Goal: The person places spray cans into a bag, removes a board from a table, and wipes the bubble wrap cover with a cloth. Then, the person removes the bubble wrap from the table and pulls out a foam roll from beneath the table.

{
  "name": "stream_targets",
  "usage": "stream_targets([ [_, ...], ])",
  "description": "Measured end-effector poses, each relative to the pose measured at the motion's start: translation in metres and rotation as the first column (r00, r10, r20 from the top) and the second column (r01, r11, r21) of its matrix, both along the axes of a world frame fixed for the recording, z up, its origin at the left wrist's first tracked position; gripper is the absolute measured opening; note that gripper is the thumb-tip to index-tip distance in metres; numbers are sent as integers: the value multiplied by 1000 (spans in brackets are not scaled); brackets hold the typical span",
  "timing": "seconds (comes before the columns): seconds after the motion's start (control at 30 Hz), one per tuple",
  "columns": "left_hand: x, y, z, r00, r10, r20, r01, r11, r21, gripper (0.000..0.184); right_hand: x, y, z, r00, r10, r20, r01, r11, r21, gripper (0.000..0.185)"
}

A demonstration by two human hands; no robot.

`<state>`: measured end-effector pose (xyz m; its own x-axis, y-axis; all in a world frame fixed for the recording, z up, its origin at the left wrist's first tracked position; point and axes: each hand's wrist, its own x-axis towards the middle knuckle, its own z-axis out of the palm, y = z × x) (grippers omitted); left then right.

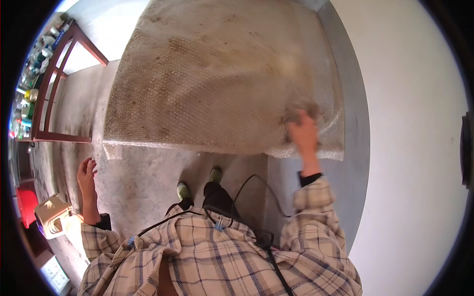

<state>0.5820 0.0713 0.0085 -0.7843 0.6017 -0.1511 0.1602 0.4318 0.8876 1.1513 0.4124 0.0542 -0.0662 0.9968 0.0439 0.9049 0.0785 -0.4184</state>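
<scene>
Bubble wrap (197, 79), clear and stained brown in patches, covers a broad flat surface in front of me. My right hand (303, 130) is pressed down near its right front corner, closed on a crumpled greyish-brown rag (303, 107). Motion smears both the hand and the rag, so the finger positions are not sharp. Out to the left, my left hand (87, 172) hangs in the air beside my body, apart from the bubble wrap. Its fingers are loosely bent and apart, with nothing in them.
A reddish-brown wooden frame (49, 98) stands at left, with several bottles and jars (32, 81) beside it. Lower left are a cardboard-coloured box (52, 214) and a red container (27, 204). A white wall (410, 123) rises at right. A black cable (264, 182) loops near my legs.
</scene>
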Motion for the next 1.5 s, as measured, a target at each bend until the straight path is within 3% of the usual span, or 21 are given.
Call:
stream_targets([
  [0.07, 1, 20, 9, 996, -69, -53, 71, 996, 49, 30, -72, -42, -23, 945, 288, 156, -311, 938, 154, 43],
  [0.23, 18, 69, 24, 986, -96, -136, 116, 983, 141, 28, -203, -143, -14, 705, 608, -366, -676, 731, -88, 50],
  [0.33, 23, 84, 27, 943, -145, -299, 190, 974, 127, 27, -200, -146, -15, 523, 546, -654, -737, 675, -25, 51],
  [0.37, 29, 86, 30, 909, -159, -385, 216, 970, 109, 27, -190, -142, -6, 410, 468, -782, -714, 699, 44, 50],
  [0.47, 37, 92, 27, 922, -155, -355, 209, 971, 118, 26, -94, -79, 15, 641, 236, -730, -383, 923, -39, 45],
  [0.5, 41, 92, 27, 923, -162, -349, 207, 974, 97, 26, -46, -47, 8, 682, 357, -638, -268, 934, 237, 42],
  [0.53, 43, 93, 25, 925, -161, -343, 204, 974, 94, 26, -3, -30, 54, 718, 81, -691, -112, 994, 1, 40],
  [0.57, 44, 92, 23, 916, -184, -358, 220, 973, 64, 26, 48, 0, 56, 698, 230, -679, -167, 973, 158, 38],
  [0.6, 46, 89, 24, 904, -208, -372, 237, 971, 33, 26, 92, 23, 59, 738, 46, -673, 22, 996, 92, 37],
  [0.63, 45, 88, 21, 905, -208, -371, 234, 972, 26, 26, 125, 43, 60, 787, -160, -596, 215, 976, 23, 37],
  [0.8, 52, 96, 9, 865, -219, -452, 231, 973, -28, 34, 224, 99, -40, 947, -320, 38, 301, 920, 250, 49],
  [0.87, 68, 111, 23, 775, -273, -570, 259, 960, -107, 37, 121, 65, 11, 963, -248, 104, 249, 968, -5, 49],
  [0.97, 71, 118, 17, 695, -351, -628, 282, 936, -212, 41, -10, -9, 9, 947, 122, 297, -189, 960, 207, 23],
  [1.07, 62, 124, -2, 671, -392, -629, 271, 920, -283, 43, -113, -76, 7, 926, 376, 6, -376, 924, 72, 39],
  [1.1, 61, 121, -5, 621, -420, -662, 247, 906, -343, 44, -140, -96, 11, 880, 475, -20, -471, 877, 93, 28],
  [1.17, 69, 118, -2, 574, -432, -696, 232, 901, -367, 44, -166, -125, 20, 703, 577, -415, -680, 715, -158, 48],
  [1.2, 74, 117, 4, 528, -444, -724, 217, 895, -391, 45, -164, -124, 22, 706, 579, -408, -678, 720, -151, 48],
  [1.27, 78, 117, 7, 529, -438, -727, 221, 898, -380, 45, -159, -111, 20, 498, 464, -733, -633, 772, 59, 49],
  [1.33, 80, 116, 10, 535, -438, -722, 219, 898, -383, 46, -111, -67, 18, 416, 245, -876, -528, 849, -14, 46],
  [1.37, 81, 115, 10, 525, -446, -725, 216, 893, -394, 46, -75, -39, 43, 598, 279, -752, -414, 910, 8, 39],
  [1.5, 90, 118, 7, 467, -453, -760, 133, 885, -446, 49, 84, 90, 86, 810, -108, -576, 134, 991, 2, 25],
])
